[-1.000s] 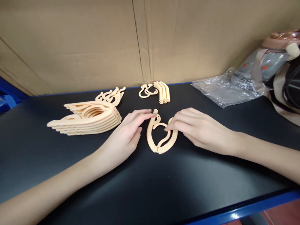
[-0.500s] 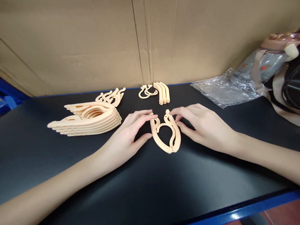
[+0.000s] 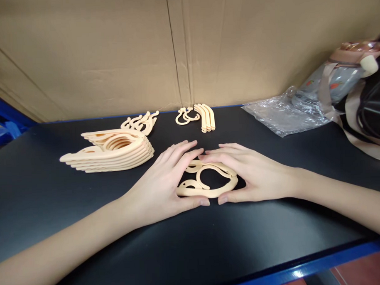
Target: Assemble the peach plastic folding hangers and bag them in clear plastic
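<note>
A cream plastic folding hanger (image 3: 212,193) lies folded on the black tabletop, its joined end pointing right and its hook curled inside. My left hand (image 3: 162,183) curves around the free arm ends, thumb along the near side and fingers at the far side. From the right, my right hand (image 3: 259,173) closes around the joined end in the same way, covering part of it. Left of my left hand sits a stack of several folded hangers (image 3: 115,155), neatly layered.
Several loose hooks (image 3: 142,123) lie behind the stack. Farther right are a few more hooks (image 3: 180,119) beside loose hanger arms (image 3: 210,119). A clear plastic bag (image 3: 282,114) and a strapped water bottle (image 3: 334,81) occupy the right back, before a cardboard wall (image 3: 112,53).
The folded hanger has turned so its joined end, earlier toward me, now points right. Both hands have moved in and closed around it.
</note>
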A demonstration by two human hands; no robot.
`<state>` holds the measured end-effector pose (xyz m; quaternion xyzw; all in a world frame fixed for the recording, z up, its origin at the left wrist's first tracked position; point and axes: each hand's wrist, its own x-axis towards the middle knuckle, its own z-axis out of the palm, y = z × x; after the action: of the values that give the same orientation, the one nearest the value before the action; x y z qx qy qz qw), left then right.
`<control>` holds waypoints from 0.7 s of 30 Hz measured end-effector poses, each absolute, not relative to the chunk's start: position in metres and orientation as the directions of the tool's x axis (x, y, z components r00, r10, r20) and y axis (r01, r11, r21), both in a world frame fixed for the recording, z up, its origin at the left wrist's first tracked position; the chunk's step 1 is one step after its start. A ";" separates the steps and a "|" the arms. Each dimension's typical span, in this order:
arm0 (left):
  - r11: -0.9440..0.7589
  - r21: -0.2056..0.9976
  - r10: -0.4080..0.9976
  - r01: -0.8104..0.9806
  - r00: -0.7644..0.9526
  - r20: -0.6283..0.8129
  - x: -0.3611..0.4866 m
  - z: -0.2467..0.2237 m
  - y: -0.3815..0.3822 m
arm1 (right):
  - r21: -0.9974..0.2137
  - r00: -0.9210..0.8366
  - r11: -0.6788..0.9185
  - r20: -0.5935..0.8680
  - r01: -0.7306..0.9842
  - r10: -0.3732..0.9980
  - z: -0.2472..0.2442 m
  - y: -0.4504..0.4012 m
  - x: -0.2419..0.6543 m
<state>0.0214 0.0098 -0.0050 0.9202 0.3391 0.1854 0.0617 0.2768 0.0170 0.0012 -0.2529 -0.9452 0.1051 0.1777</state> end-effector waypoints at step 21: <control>-0.813 0.050 0.521 0.580 0.687 0.507 0.024 0.005 0.001 | -0.709 -0.474 0.430 0.153 0.559 0.867 0.010 0.020 0.279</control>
<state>0.0240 0.0009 0.0051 0.9165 0.3003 0.2580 -0.0575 0.2792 0.0202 0.0097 -0.4427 -0.8052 0.2981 0.2586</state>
